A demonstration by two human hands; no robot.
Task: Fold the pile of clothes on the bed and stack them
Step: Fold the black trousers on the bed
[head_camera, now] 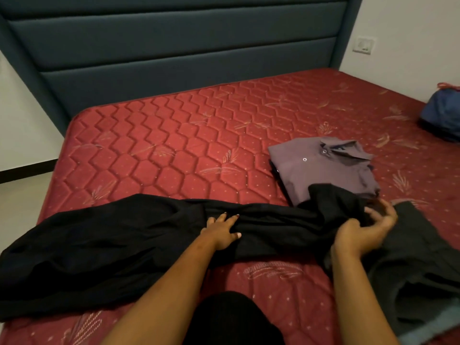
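Hands first: what is the left hand (224,231) doing?

It lies flat, fingers straight and spread, pressing down on the black garment (112,245) about midway along its length.

And the right hand (366,232)?

Fingers curled, thumb towards them, gripping the bunched right end of the same black garment. The two hands are apart, with a stretch of cloth between them.

How does the garment look?

Long and rumpled, lying crosswise on the near part of the red mattress (174,145). Its left part is spread wide and wrinkled. It narrows under the left hand, and its right end rises in a fold over the near corner of a folded shirt (323,170).

Describe that shirt.

Greyish purple, folded into a neat rectangle, collar on the far side, two pale buttons showing. A dark edge shows beneath its left side; whether that is another folded piece I cannot tell.

Any other cloth?

One dark grey garment (418,257), lying loose just right of the right hand and running to the lower right corner. One blue bundle (443,115) sits at the far right edge of the mattress, well apart from the rest.

So the count?

Two hands, one black garment under them, one folded shirt, one grey garment, one blue bundle — plus a dark blue padded headboard (174,46) and one wall socket (364,45) beside it
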